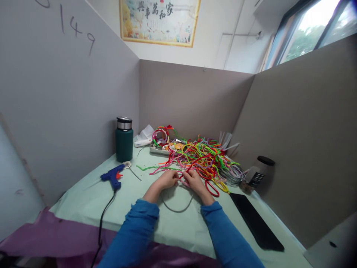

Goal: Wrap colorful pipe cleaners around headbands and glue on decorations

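Observation:
My left hand (169, 179) and my right hand (193, 180) are close together over the middle of the table, fingers pinched. Between them is a pink fuzzy stem (183, 182), with a red piece near the right fingertips. Under the hands a thin grey curved wire (178, 211) hangs or lies in a loop; its upper ends are hidden by the hands. Just beyond lies a heap of many-coloured fuzzy stems (206, 152). Red-handled scissors (212, 189) rest right of my right hand.
A blue glue gun (112, 176) with a black cord and a green bottle (124, 141) stand left. Behind is a metal tray (160, 151) of small pieces. At right are a black phone-like slab (255, 221) and a tilted clear jar (256, 175). Partitions enclose the table.

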Motion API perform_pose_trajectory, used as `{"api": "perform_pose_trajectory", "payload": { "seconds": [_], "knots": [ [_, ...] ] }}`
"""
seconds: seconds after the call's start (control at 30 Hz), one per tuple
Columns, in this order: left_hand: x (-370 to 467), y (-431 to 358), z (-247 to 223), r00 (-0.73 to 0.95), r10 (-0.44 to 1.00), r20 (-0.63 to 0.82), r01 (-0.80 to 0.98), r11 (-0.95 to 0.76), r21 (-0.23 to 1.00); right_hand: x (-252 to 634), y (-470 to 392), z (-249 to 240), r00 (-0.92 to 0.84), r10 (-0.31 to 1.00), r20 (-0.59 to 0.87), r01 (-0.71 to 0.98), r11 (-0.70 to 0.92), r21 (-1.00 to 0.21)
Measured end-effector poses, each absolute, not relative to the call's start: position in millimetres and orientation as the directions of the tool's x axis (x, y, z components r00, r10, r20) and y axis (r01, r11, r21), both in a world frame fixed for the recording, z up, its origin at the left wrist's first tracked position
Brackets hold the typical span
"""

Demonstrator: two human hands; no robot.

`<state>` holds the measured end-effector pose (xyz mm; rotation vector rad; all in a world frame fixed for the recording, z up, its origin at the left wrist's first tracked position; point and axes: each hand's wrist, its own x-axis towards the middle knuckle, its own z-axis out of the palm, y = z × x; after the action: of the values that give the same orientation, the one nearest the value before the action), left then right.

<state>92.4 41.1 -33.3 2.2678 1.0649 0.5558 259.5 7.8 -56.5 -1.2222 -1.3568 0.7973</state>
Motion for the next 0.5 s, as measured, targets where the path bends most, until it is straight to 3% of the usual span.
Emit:
{"api": "perform_pose_trajectory", "payload": {
  "seconds": [0.3, 0.5],
  "knots": [
    [92.7, 32.2, -18.1, 0.561, 0.825, 0.069, 0.572, -0.446, 0.688, 259.2, 5.8, -57.4, 0.118, 0.959, 0.256, 0.218, 0.226, -0.949],
    [92.9, 34.0, -22.0, 0.546, 0.836, 0.059, 0.560, -0.416, 0.717, 260.6, 6.7, -56.5, 0.111, 0.951, 0.289, 0.306, 0.244, -0.920]
  ]
}}
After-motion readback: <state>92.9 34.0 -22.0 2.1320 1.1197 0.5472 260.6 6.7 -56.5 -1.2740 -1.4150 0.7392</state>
